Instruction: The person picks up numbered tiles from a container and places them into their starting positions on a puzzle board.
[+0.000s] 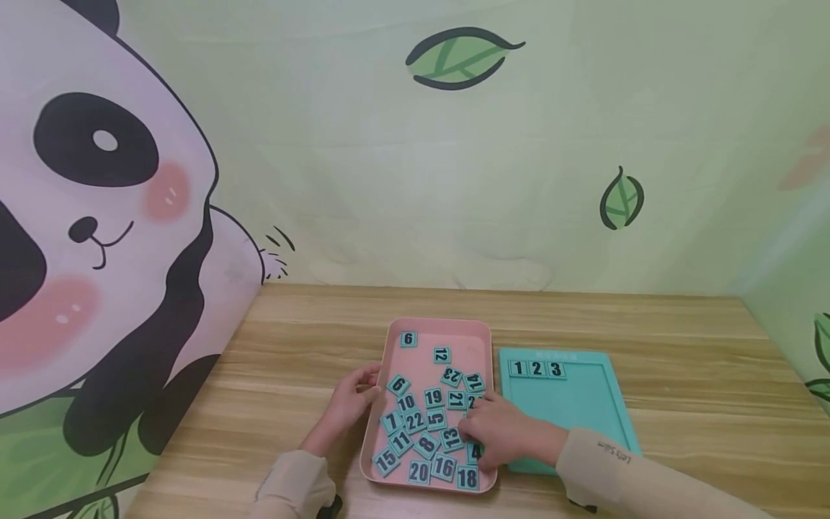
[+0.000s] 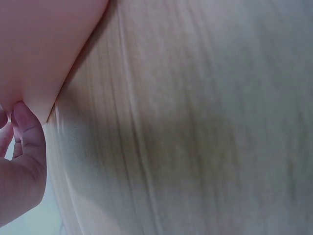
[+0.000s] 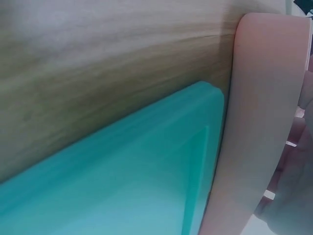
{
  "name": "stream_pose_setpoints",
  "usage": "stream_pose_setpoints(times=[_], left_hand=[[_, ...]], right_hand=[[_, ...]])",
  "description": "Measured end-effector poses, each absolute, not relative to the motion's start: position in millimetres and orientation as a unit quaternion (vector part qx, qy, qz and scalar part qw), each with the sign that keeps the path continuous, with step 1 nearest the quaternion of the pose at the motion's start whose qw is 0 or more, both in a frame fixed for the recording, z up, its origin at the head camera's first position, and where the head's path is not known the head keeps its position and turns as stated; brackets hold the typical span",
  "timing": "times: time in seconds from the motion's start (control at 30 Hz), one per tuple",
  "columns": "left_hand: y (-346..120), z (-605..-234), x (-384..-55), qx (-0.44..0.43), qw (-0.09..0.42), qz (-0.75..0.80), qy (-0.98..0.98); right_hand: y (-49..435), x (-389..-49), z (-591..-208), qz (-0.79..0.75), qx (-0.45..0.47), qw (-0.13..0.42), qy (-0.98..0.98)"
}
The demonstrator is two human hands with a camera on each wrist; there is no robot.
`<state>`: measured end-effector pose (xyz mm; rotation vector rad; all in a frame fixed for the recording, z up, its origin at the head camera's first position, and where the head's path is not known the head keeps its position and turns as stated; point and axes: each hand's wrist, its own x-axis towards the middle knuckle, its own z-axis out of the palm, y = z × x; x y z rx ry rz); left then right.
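Note:
A pink tray point(image 1: 463, 331) holds several teal number tiles point(image 1: 433, 397), lying loose and turned various ways. At its left side my left hand point(image 1: 350, 396) grips the rim; the left wrist view shows bent fingers point(image 2: 30, 129) against the outer wall. My right hand point(image 1: 502, 431) reaches over the right rim, fingers bent down among the tiles. Between its forefinger and thumb is the number 4 tile point(image 1: 474, 453), partly covered; I cannot tell whether they pinch it. In the right wrist view the tray wall point(image 3: 264, 107) hides the fingertips.
Right of the tray lies a teal board point(image 1: 558, 404) with a raised rim. Tiles 1 point(image 1: 518, 368), 2 point(image 1: 537, 368) and 3 point(image 1: 555, 369) stand in a row at its upper left. The wooden table point(image 1: 311, 317) meets a printed wall behind.

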<state>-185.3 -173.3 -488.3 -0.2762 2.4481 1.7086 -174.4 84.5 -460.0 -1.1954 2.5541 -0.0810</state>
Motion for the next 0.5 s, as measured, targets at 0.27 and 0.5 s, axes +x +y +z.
stream_pose_setpoints(times=[0.27,0.5], left_hand=[[-172.4,-486.9,-185.6,-0.093,0.071,0.566,0.816],[-171.3,-487.0,-185.3,-0.096,0.067,0.565,0.817]], right_hand=[[88.5,-173.1,-461.8,-0.067,-0.413,0.127,0.899],[91.8,-174.8,-460.5,-0.138,-0.393,0.115,0.902]])
